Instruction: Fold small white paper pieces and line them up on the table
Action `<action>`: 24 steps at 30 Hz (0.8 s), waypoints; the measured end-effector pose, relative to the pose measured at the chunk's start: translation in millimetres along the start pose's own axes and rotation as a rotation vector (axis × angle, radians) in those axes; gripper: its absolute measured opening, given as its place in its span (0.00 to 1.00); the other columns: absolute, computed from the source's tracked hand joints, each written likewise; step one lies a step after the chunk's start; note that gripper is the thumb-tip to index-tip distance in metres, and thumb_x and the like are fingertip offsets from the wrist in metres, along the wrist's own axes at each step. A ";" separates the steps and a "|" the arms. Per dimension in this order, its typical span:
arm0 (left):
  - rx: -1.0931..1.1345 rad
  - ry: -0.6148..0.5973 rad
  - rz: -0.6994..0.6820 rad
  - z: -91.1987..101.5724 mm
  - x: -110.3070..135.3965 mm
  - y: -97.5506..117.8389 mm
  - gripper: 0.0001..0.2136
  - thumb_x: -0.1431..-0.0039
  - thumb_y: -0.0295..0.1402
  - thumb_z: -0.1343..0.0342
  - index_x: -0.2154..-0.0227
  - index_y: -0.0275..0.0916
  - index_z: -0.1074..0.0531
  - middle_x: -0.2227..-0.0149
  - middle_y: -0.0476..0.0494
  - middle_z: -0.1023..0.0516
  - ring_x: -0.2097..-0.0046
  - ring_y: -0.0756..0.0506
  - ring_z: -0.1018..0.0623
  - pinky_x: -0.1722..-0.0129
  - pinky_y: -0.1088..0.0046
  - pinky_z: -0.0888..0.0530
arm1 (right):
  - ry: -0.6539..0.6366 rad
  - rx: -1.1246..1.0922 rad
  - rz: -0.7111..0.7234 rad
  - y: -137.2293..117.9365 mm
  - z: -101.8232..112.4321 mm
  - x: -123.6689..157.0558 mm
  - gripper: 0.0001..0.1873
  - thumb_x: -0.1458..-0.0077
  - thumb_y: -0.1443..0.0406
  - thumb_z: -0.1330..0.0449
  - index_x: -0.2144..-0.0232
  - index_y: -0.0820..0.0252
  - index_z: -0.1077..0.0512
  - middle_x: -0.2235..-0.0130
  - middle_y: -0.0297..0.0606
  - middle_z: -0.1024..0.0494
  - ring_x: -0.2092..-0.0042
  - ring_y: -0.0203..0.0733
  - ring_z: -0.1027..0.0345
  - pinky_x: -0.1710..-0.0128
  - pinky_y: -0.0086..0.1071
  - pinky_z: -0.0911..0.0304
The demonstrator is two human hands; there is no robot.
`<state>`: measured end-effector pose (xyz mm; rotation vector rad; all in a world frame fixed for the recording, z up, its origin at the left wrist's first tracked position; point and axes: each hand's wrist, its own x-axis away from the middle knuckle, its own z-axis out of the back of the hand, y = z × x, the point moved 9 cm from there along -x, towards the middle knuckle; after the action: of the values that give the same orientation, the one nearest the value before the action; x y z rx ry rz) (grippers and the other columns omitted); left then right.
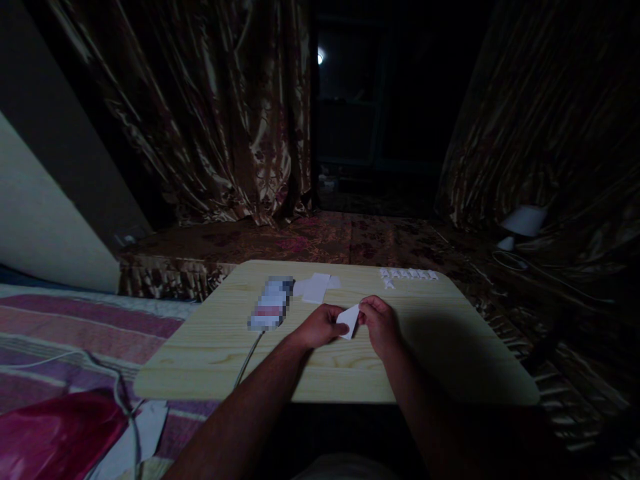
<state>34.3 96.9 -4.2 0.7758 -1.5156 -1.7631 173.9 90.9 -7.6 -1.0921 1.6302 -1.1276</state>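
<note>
Nearby L hand (323, 327): phone (271, 303) w/ cable (249, 361)

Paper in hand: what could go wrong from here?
The paper, held in the fingers, may crease askew. The left forearm, near the cable, could snag it. The small white pieces near the table's far edge could get knocked off.

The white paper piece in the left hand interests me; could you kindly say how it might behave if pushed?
The white paper piece is probably light, looking small and thin. It may bend under a push, though its straight edges suggest some stiffness.
</note>
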 end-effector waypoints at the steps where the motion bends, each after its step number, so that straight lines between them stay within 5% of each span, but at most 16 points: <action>1: 0.002 -0.014 0.001 -1.3 0.1 -0.2 0.07 0.59 0.33 0.37 0.77 0.34 0.26 0.80 0.50 0.31 0.79 0.54 0.39 0.79 0.76 0.45 | 0.018 -0.032 0.007 -0.8 3.3 -1.8 0.07 0.55 0.62 0.39 0.75 0.59 0.31 0.79 0.29 0.30 0.77 0.33 0.39 0.76 0.28 0.43; 6: 0.038 0.006 0.014 -0.4 -1.7 -3.4 0.07 0.58 0.33 0.37 0.78 0.34 0.28 0.81 0.51 0.32 0.80 0.54 0.39 0.79 0.76 0.46 | 0.149 -0.140 -0.001 -5.1 23.7 -7.4 0.08 0.55 0.61 0.38 0.74 0.60 0.30 0.75 0.32 0.27 0.77 0.32 0.39 0.78 0.27 0.45; 12: 0.014 0.120 -0.028 8.9 -4.7 -6.1 0.10 0.56 0.36 0.37 0.76 0.34 0.27 0.81 0.51 0.32 0.79 0.54 0.38 0.78 0.76 0.45 | -0.153 0.118 -0.025 -9.8 -10.0 5.0 0.12 0.54 0.57 0.37 0.71 0.61 0.29 0.77 0.32 0.26 0.76 0.35 0.35 0.77 0.27 0.42; 24: 0.087 0.337 -0.051 22.6 1.0 2.2 0.12 0.53 0.39 0.38 0.79 0.35 0.30 0.82 0.52 0.32 0.80 0.54 0.37 0.78 0.76 0.42 | -0.080 0.215 0.038 -13.5 -8.0 9.2 0.09 0.57 0.61 0.37 0.76 0.59 0.32 0.81 0.31 0.27 0.80 0.33 0.38 0.79 0.26 0.42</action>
<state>15.9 109.2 1.3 1.1025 -1.3602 -1.5174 166.5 81.0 5.7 -0.9504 1.4255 -1.1889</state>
